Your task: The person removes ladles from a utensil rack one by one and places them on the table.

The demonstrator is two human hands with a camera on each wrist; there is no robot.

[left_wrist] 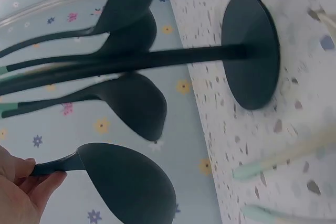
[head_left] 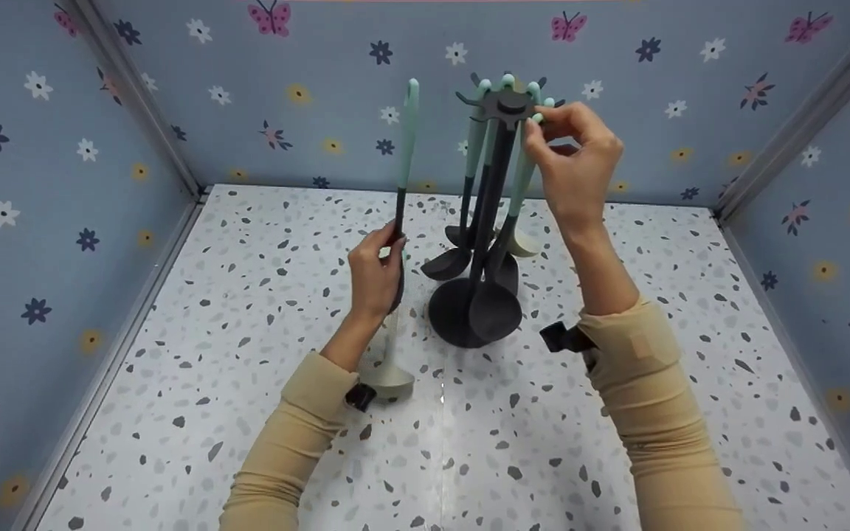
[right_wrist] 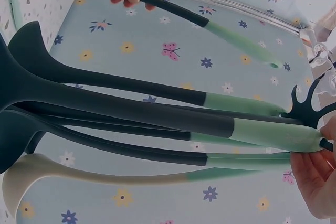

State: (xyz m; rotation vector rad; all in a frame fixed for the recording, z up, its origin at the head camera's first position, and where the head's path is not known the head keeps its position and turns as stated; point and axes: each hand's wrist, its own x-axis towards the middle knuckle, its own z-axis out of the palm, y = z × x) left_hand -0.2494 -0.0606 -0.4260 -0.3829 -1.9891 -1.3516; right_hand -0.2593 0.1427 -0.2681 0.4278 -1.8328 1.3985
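Observation:
My left hand [head_left: 375,274] pinches a spoon by its dark shaft, its mint-green handle [head_left: 409,133] pointing up. The left wrist view shows the spoon's broad dark head [left_wrist: 134,184] beside the other utensils. At the top of a black utensil stand [head_left: 508,105], my right hand [head_left: 580,166] pinches the mint-green handle end of a dark ladle [head_left: 495,313]. That handle [right_wrist: 278,134] lies against the stand's hook in the right wrist view. Several other dark utensils and a cream-headed one [right_wrist: 26,179] hang around the pole.
The stand's round black base [left_wrist: 252,51] rests on the speckled white tabletop [head_left: 263,310]. A cream ladle [head_left: 388,380] lies near the left forearm. Two mint-tipped handles [left_wrist: 249,170] show on the tabletop in the left wrist view. Flower-patterned panels [head_left: 366,96] enclose the back and sides.

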